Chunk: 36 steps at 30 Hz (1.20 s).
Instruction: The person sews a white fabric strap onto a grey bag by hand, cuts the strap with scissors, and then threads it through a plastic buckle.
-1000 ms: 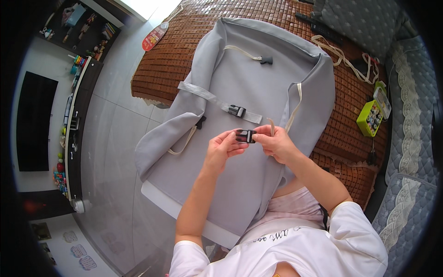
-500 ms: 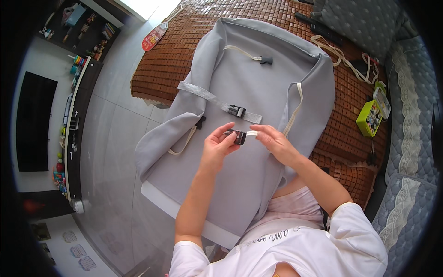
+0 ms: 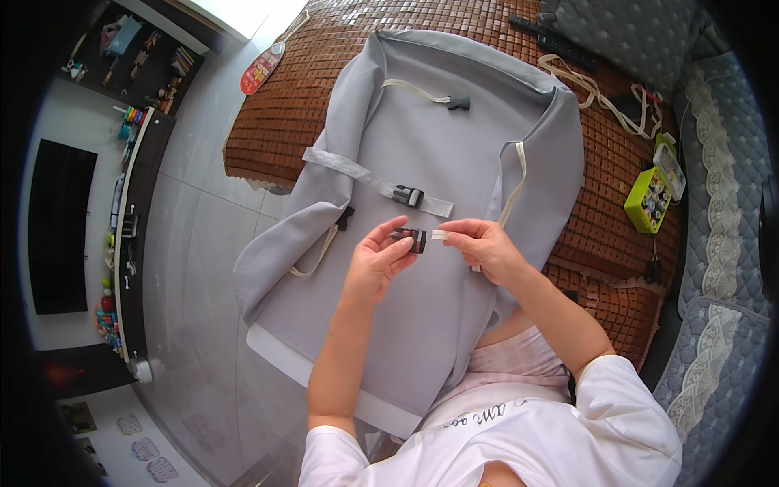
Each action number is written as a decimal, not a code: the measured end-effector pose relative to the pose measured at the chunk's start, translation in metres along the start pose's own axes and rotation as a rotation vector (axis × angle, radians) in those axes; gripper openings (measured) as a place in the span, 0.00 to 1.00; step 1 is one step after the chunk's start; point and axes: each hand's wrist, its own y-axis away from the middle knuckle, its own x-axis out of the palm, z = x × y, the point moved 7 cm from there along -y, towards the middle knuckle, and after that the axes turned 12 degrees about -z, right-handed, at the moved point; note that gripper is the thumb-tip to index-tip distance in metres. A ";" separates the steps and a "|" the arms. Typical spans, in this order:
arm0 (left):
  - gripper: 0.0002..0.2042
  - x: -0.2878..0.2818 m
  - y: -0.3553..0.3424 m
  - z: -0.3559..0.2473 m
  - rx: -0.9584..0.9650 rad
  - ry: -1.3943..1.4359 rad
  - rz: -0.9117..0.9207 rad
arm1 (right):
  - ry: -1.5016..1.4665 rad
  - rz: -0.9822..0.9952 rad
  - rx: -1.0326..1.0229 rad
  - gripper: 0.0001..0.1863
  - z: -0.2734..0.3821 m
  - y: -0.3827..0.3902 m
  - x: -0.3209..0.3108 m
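My left hand [image 3: 378, 258] pinches a black plastic buckle [image 3: 417, 240] above the grey fabric cover [image 3: 406, 316]. Facing it, my right hand [image 3: 479, 246] grips a cream strap [image 3: 439, 235] between thumb and fingers; the strap's end points at the buckle, with a small gap between them. Just beyond my hands, a fastened black buckle [image 3: 408, 196] joins a light grey webbing strap [image 3: 349, 167] lying across the cover. Another black buckle piece [image 3: 459, 103] hangs on a cream strap farther up. A dark buckle piece [image 3: 346, 217] sits at the left fold.
Brown woven matting [image 3: 284, 134] lies under the cover. To the right stands a lime-green box [image 3: 647, 200] of thread spools, near a loose cream strap [image 3: 596, 93] and a black remote [image 3: 552, 42]. A grey quilted sofa [image 3: 698, 341] borders the right side.
The strap end and the buckle have come apart, where earlier the strap met the buckle's edge. More of the strap's end now shows. The whole view has shifted slightly.
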 end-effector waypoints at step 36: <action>0.18 0.004 0.003 0.012 -0.016 -0.012 -0.011 | 0.012 0.229 -0.321 0.11 0.016 0.011 0.033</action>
